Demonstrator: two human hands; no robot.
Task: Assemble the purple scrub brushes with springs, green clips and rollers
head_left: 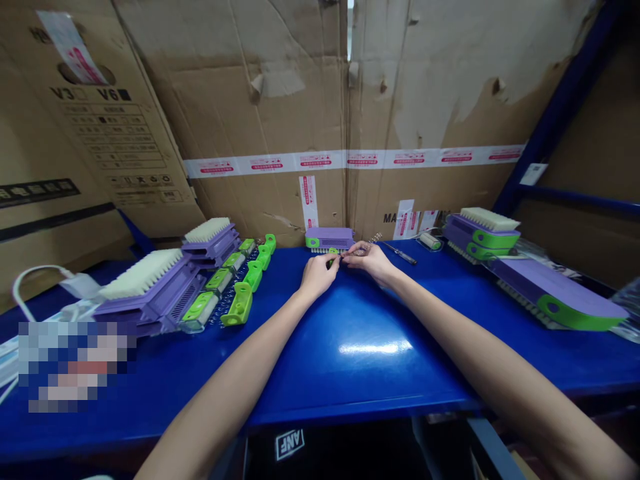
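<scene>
Both my arms reach out over a glossy blue table (360,360). My left hand (318,273) is closed in a pinch on a small green part (332,255). My right hand (369,259) is closed on a thin metal spring (371,241) whose end touches the green part. Just beyond the hands lies a purple brush body (329,237) with a green end, bristles down.
At the left stand purple brushes with white bristles (150,283) and rows of green clips (239,303). More purple and green brushes (483,233) are stacked at the right. A screwdriver (400,253) lies behind my right hand. Cardboard boxes (310,113) wall off the back.
</scene>
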